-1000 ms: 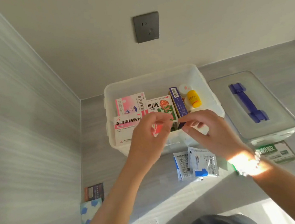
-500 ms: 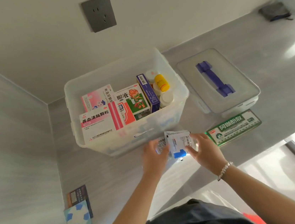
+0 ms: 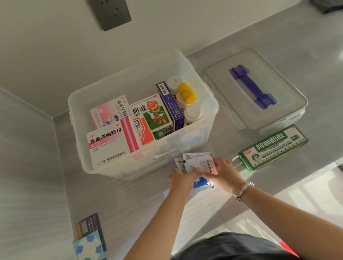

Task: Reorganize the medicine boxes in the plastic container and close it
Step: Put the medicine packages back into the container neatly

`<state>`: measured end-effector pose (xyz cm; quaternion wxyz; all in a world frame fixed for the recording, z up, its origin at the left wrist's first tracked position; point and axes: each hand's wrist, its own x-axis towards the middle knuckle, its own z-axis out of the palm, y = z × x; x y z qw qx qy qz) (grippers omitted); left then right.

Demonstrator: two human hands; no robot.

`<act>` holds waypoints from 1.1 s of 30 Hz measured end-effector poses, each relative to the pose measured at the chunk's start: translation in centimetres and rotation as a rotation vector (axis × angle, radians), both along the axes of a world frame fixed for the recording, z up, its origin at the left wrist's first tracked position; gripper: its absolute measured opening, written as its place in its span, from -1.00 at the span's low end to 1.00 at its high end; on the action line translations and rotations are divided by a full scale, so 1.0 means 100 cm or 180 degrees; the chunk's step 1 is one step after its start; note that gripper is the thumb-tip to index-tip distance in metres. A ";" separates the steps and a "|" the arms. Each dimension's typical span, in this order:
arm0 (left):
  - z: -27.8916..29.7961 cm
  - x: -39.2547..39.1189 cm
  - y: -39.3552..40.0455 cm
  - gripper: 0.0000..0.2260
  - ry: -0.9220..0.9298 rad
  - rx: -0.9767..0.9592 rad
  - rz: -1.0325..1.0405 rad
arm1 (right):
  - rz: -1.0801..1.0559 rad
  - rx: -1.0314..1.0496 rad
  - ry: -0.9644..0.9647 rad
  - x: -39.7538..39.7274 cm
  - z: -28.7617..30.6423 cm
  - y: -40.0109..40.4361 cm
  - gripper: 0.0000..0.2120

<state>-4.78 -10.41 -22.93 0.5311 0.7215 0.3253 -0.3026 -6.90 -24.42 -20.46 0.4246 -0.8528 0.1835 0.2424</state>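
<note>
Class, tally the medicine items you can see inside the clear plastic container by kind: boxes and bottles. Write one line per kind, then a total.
Inside the plastic container:
Boxes: 4 (two pink-and-white, one with a cartoon figure, one purple)
Bottles: 3 (one yellow-capped, two white-capped)
Total: 7 visible

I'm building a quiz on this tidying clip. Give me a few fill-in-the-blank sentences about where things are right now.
1. The lid with the ____ handle lies on the counter beside the plastic container.
2. Both the left hand and the right hand hold the ____ in front of the container.
3. The green box lies ____ the container.
4. The yellow-capped bottle stands ____ the container.

Missing words: blue; sachets; outside; inside
</note>
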 end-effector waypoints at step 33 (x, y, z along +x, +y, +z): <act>0.227 0.009 0.049 -0.71 -0.1871 -0.0868 -0.0369 | 0.0352 0.1405 -0.0904 0.039 0.197 0.026 -0.83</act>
